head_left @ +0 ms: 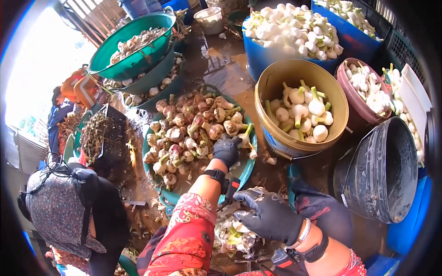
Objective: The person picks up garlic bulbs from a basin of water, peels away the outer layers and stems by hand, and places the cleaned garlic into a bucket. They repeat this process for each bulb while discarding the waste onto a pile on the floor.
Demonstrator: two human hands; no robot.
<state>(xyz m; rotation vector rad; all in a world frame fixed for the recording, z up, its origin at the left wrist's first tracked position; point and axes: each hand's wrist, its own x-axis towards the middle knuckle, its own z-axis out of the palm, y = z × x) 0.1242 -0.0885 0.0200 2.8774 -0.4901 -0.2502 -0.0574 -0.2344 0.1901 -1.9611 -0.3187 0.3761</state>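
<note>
Left hand [226,151] is down among the rough, papery garlic [184,120], fingertips hidden, so I can't tell its grip; the wide, round basin [250,166] seems set close for easy reach. Right hand [271,217] hovers, fingers apart, above crinkled peelings [234,240]. Smooth white bulbs [316,107] sit in the yellow bucket [263,108].

On the wet floor [230,76], a tilted black bucket [361,177] stands near a pink bucket [355,105] of pale garlic. Blue tubs [258,56] heaped with white bulbs [294,30] are beyond. Stacked green basins [138,64] stand toward the floor's far left, near a small white bucket [211,26]. A person in a floral head covering [57,209] is at near left.
</note>
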